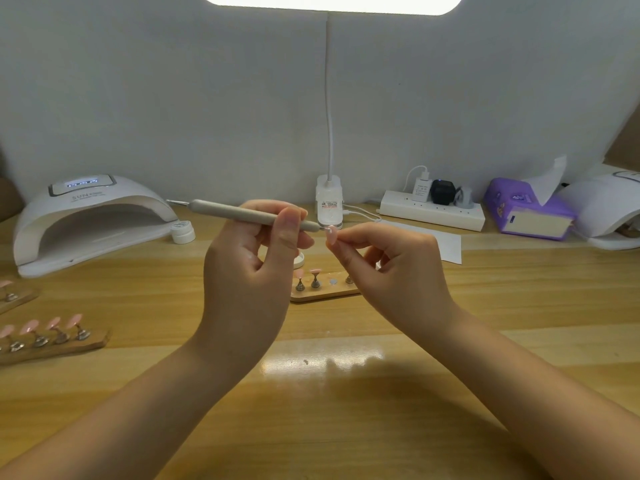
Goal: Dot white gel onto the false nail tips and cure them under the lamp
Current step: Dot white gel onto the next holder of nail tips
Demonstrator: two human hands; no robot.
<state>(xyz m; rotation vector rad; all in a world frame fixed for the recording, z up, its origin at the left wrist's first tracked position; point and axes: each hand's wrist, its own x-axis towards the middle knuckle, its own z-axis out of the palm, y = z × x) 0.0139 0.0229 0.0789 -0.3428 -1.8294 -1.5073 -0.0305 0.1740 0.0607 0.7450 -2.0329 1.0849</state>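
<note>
Nearest: bare tabletop (322,427) at 6 o'clock, roomy for both forearms. Above it, left hand (252,258) gripping grey dotting pen (242,213), fingers curled round the barrel, tip touching pink nail tip (330,233) pinched by right hand (391,268). Judged mid-dotting: stand (323,295) behind at 12 with one vacant slot, other tips apparently undotted, curing not yet begun. Lamp (90,220) waiting at 10 o'clock, mouth open, gel pot (182,231) beside it; loaded stand (52,341) near the 9 o'clock edge.

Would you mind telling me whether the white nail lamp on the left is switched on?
On, it seems: the display on top of the nail lamp glows blue-white. Whether its curing lights inside are lit, I cannot tell.
</note>
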